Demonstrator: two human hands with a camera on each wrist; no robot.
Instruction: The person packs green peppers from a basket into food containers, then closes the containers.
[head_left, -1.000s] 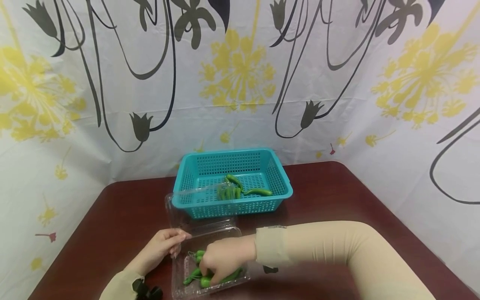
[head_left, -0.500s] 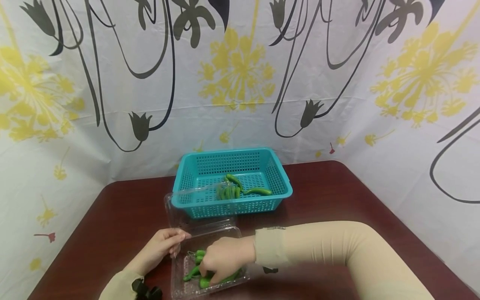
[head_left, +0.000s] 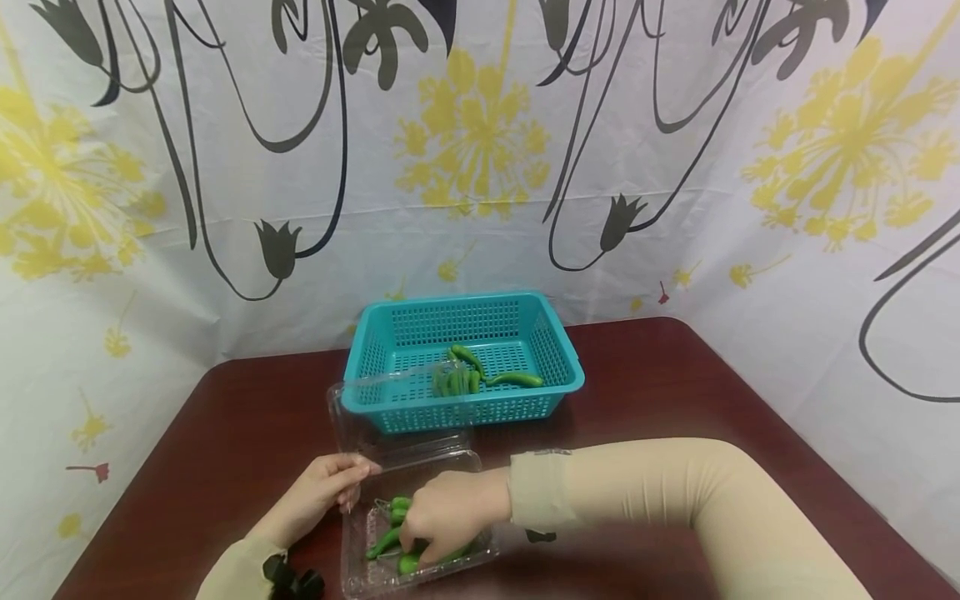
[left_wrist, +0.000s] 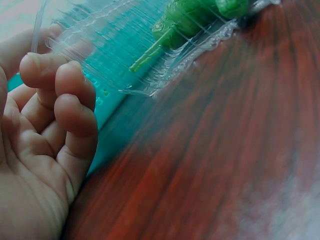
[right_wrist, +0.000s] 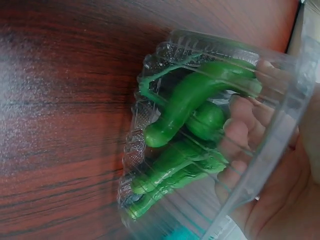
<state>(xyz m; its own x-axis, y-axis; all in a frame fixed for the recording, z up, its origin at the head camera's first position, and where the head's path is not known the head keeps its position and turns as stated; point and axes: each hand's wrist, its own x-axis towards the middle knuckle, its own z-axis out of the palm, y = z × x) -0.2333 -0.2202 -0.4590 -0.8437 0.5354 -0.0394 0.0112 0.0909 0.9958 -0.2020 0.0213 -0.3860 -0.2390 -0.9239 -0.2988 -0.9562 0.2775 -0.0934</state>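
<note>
A clear plastic clamshell box (head_left: 442,469) sits on the table with its lid (head_left: 367,421) raised. Several green peppers (head_left: 385,542) lie inside it. My left hand (head_left: 322,493) pinches the box at its left rim, near the hinge side; in the left wrist view its fingertips (left_wrist: 70,75) are curled by the clear plastic. My right hand (head_left: 448,515) reaches down into the box, its fingers bent around a pepper. Through the clear wall in the right wrist view, fingertips (right_wrist: 239,112) touch the ends of the peppers, among them a curved pepper (right_wrist: 187,97).
Behind the box stands a turquoise plastic basket (head_left: 558,350) holding several more green peppers (head_left: 516,379). The raised lid overlaps its front left corner in the head view. A dark red-brown table (head_left: 637,375) lies beneath, with a patterned cloth (head_left: 480,250) hanging behind.
The head view has tilted slightly, so everything sits a little higher in it. Both hands keep their places, and the fingers of my right hand shift only slightly among the peppers.
</note>
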